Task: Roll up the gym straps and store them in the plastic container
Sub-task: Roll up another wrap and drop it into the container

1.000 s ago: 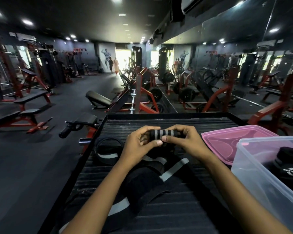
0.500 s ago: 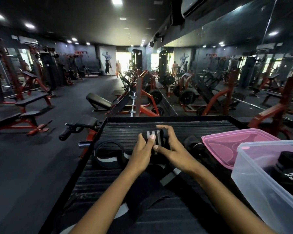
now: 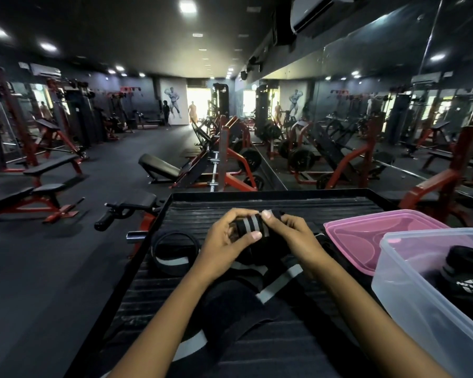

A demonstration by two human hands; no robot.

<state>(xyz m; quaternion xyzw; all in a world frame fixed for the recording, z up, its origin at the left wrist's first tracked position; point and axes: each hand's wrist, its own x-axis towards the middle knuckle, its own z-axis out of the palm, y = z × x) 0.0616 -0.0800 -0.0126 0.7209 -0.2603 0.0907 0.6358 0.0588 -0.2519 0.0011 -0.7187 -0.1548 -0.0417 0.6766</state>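
Note:
A black gym strap with grey stripes, partly wound into a roll (image 3: 251, 227), is held above the black ribbed tray (image 3: 306, 204). My left hand (image 3: 225, 241) grips the roll from the left and below. My right hand (image 3: 291, 236) pinches it from the right and on top. The strap's loose tail (image 3: 277, 285) trails down over the tray between my forearms. A clear plastic container (image 3: 410, 304) stands at the right with a rolled black strap (image 3: 467, 276) inside.
A pink lid (image 3: 347, 236) lies behind the container. A looped black strap (image 3: 172, 252) rests on the tray's left part. Dark padded fabric (image 3: 230, 317) lies under my left forearm. Benches and red weight machines fill the gym floor beyond; mirrors line the right wall.
Both hands have turned the roll: half a second ago it stood with stripes upright under my fingers, now it lies sideways between both hands, slightly nearer the tray's middle.

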